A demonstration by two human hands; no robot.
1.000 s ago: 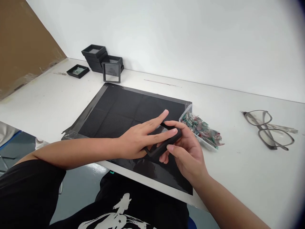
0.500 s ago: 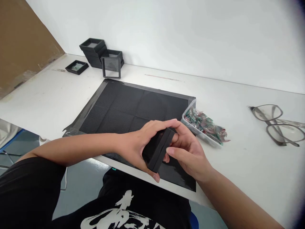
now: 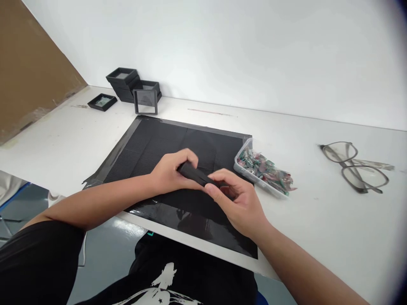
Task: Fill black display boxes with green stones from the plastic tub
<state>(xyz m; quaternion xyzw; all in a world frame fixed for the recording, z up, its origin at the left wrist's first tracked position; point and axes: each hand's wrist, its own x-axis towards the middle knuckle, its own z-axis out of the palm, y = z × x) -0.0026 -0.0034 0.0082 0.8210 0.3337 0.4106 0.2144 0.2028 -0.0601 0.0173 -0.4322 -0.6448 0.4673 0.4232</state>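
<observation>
My left hand [image 3: 170, 173] and my right hand [image 3: 237, 203] both grip a small flat black box [image 3: 194, 174] over the black ribbed mat [image 3: 152, 146]. The box is seen edge-on, tilted, with left fingers curled over its far end and right thumb and fingers pinching its near end. Its inside is hidden. A clear plastic tub of green and reddish pieces [image 3: 262, 170] sits just right of my hands, at the mat's right edge.
Several black boxes are stacked [image 3: 127, 80] by the wall at the back left, with an upright frame [image 3: 145, 101] and a flat open box [image 3: 102, 101] beside them. Eyeglasses [image 3: 354, 167] lie at the right. A brown board [image 3: 28, 67] leans at the left. The table edge runs under my forearms.
The black box was turned from flat-faced in my hands to edge-on. My left fingers went from stretched on top to wrapped round it. Both hands moved slightly away from me over the mat.
</observation>
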